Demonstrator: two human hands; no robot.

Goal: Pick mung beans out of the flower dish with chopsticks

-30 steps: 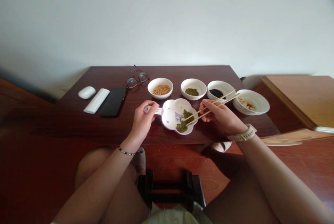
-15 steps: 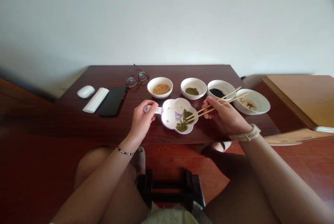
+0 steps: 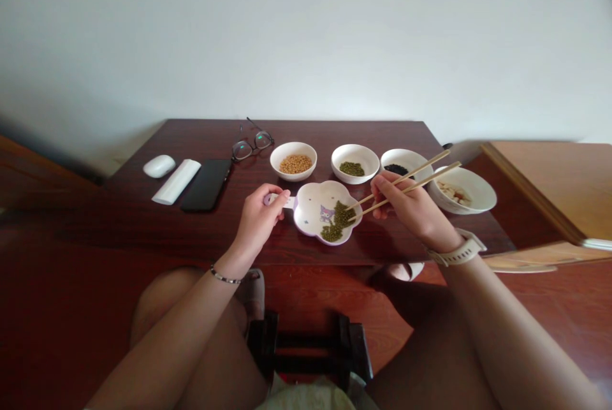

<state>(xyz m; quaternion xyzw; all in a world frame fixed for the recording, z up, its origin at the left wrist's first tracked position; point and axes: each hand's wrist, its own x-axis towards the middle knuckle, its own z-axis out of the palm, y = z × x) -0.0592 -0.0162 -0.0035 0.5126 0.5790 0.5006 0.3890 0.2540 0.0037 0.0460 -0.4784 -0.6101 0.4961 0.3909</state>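
Left hand (image 3: 262,211) clamped on the handle (image 3: 289,202) of the flower-shaped dish (image 3: 308,196), located at the near side of the table (image 3: 268,249). Right hand (image 3: 404,206) clamped on chopsticks (image 3: 415,170); tips at green beans (image 3: 338,222), toward the dish's three o'clock. From the dish: yellow-bean bowl (image 3: 293,177) at eleven, green-bean bowl (image 3: 354,180) at one, dark-grain bowl (image 3: 411,156) at two, phone (image 3: 206,185) at nine.

Left part of table (image 3: 201,139): 1 rounded white object (image 3: 159,166), 1 long white case (image 3: 176,182), 1 black phone (image 3: 206,185), in a row. Glasses (image 3: 262,140) near phone's far corner. Wall (image 3: 306,40) behind.
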